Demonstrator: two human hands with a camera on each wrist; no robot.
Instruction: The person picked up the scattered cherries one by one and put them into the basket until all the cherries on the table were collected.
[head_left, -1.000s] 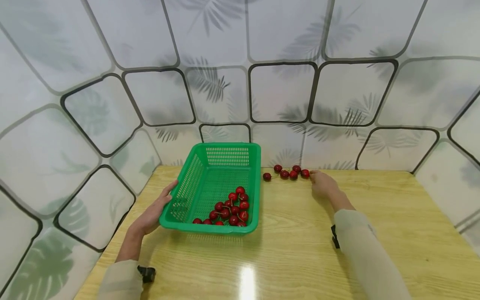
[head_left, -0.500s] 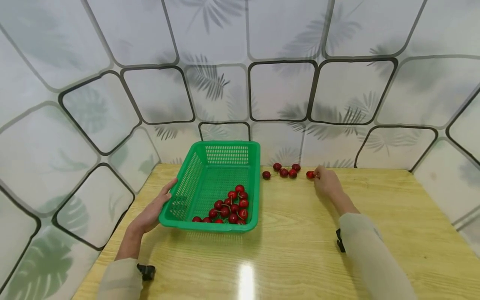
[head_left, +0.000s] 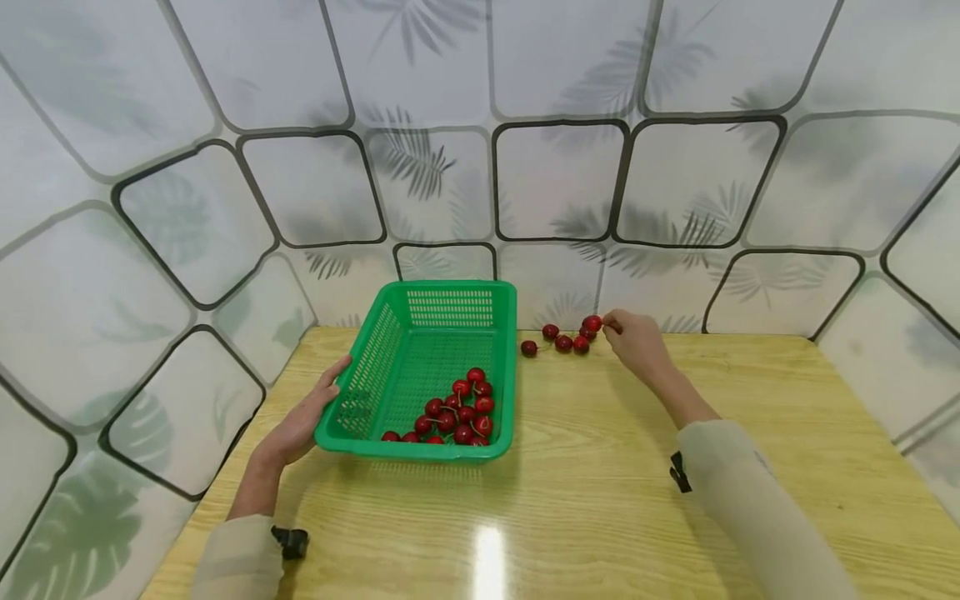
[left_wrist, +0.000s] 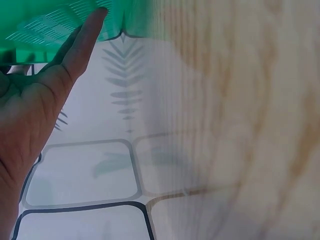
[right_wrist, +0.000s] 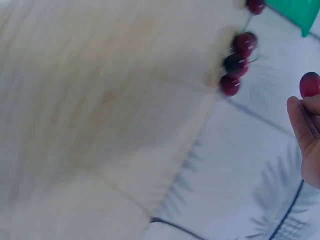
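My right hand (head_left: 639, 343) pinches a cherry (head_left: 592, 323) at its fingertips, raised above the table at the back. In the right wrist view that cherry (right_wrist: 310, 85) sits past the tips of the thumb and fingers. Just behind and left of it, several loose dark red cherries (head_left: 563, 343) lie in a small group. A green plastic basket (head_left: 512, 375) stands left of them, with more stemmed cherries (head_left: 465, 414) heaped toward its near right corner. My left hand (head_left: 300, 423) rests along the basket's left side, its fingers fairly straight against the wall, as the left wrist view shows.
The wooden table (head_left: 600, 500) carries everything and ends at a patterned wall covering (head_left: 562, 183) behind and at both sides. The loose cherries lie close to that back edge. Small black wrist cameras (head_left: 290, 542) are strapped at the sleeves.
My right hand first draws one cherry rightward out of the loose group, then lifts it and carries it left above the others. The left hand and basket hold still.
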